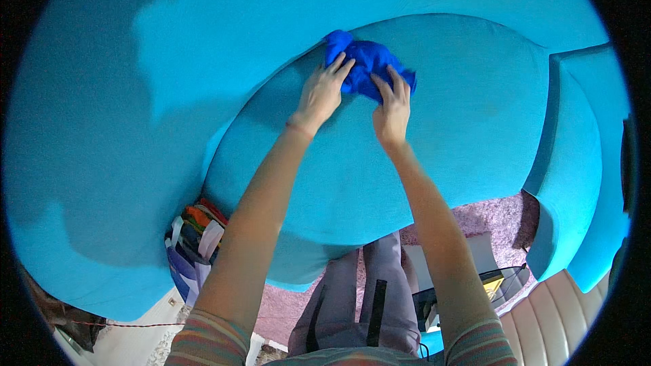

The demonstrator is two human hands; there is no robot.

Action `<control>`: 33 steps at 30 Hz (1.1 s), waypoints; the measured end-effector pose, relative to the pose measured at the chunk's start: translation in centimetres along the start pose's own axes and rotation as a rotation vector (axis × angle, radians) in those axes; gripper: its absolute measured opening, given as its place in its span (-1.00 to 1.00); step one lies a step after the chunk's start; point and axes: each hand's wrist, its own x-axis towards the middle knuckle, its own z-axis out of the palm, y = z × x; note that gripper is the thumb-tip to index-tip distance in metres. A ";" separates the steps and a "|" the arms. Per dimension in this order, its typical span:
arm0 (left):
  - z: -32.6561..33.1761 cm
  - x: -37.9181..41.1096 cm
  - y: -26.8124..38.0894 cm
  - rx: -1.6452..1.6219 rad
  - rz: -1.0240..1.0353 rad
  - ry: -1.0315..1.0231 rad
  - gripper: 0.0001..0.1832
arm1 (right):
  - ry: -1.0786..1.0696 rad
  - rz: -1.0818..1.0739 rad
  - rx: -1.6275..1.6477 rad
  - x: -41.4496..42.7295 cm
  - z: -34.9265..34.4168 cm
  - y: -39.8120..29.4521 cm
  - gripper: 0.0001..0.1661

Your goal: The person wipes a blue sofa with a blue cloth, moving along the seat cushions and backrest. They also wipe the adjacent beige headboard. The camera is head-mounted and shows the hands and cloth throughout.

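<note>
A crumpled blue cloth (368, 63) lies on the turquoise sofa seat (457, 127), close to the curved seam at its back. My left hand (325, 89) rests at the cloth's left side, its fingertips on the fabric. At the cloth's lower right is my right hand (394, 99), with bent fingers touching it and a gap between finger and thumb. Whether either hand pinches the fabric cannot be made out. Both arms reach forward over the seat.
Left of my left forearm stands a bag (185, 269) filled with colourful folded fabrics. A turquoise armrest (574, 162) curves at the right. Below lie a pinkish carpet (285, 310) and a dark object with a yellow patch (492, 284). A thin twisted cord (137, 325) runs at lower left.
</note>
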 end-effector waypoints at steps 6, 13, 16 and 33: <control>4.0 -4.0 -9.7 0.161 -0.079 0.025 -0.20 | -0.243 0.131 -0.295 -1.0 7.2 -1.7 -0.07; 3.8 -17.9 -16.8 0.297 -0.366 0.086 -0.22 | -0.623 -0.242 -0.312 -7.0 13.5 -9.3 -0.31; 4.2 -25.7 -17.0 0.294 -0.576 0.045 -0.18 | -0.823 -0.389 -0.302 -9.7 14.3 -13.4 -0.38; 8.4 -48.2 4.6 -0.556 -0.578 -0.358 -0.33 | -1.529 -0.073 -0.289 -31.6 -4.9 -10.0 -0.43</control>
